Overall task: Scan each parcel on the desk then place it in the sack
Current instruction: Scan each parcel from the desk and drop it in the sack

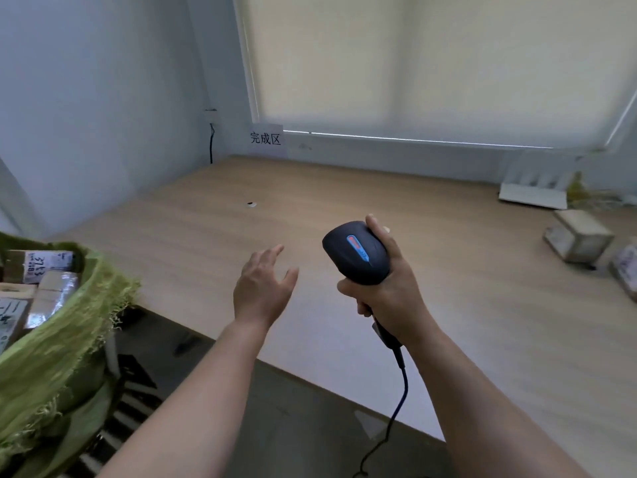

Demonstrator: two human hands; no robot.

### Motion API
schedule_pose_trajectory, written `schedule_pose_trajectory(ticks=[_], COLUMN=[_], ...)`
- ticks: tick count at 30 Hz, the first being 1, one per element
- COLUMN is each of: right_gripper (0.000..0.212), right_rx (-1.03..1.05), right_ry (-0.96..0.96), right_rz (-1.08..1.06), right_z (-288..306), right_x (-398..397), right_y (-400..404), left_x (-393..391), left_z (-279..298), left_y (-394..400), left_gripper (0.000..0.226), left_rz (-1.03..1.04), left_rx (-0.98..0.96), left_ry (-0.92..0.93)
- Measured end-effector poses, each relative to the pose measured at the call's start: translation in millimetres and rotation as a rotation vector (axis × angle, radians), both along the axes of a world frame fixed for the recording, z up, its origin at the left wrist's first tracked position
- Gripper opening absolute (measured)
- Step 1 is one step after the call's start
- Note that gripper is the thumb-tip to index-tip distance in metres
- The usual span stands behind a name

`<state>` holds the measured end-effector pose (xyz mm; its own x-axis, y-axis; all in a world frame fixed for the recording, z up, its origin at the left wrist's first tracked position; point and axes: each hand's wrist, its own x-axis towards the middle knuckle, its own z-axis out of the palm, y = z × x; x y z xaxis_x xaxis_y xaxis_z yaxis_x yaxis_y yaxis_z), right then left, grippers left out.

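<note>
My right hand (386, 291) grips a black handheld barcode scanner (355, 251) with a blue strip on top, held above the wooden desk (241, 215); its cable hangs down toward the floor. My left hand (263, 288) hovers over the desk's near edge, fingers spread and empty. A green woven sack (65, 343) stands at the left beside the desk, with several taped cardboard parcels (38, 288) inside. A small cardboard parcel (579, 239) lies on the desk at the far right, and another parcel (625, 270) is cut off by the frame edge.
A paper sign (265, 139) with printed characters leans on the wall at the desk's back. A white rack (534, 188) stands at the back right. A small hole (251, 204) marks the desktop. A blind covers the window; dark floor lies below the desk edge.
</note>
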<state>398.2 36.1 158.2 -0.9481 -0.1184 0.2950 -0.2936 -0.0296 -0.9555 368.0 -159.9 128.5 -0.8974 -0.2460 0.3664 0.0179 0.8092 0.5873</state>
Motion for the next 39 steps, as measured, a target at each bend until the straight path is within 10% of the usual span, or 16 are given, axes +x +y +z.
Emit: schedule_pose_trajectory(ticks=[39], right_gripper=[0.099], right_rx=[0.064], right_ry=[-0.005], right_rz=[-0.684], right_z=[-13.9], right_x=[-20.1], right_y=[421.8], left_x=[-138.7], left_z=[-15.3], left_y=[473.8], left_gripper=[0.055], left_rz=[-0.681], left_rx=[-0.112], left_ry=[-0.036])
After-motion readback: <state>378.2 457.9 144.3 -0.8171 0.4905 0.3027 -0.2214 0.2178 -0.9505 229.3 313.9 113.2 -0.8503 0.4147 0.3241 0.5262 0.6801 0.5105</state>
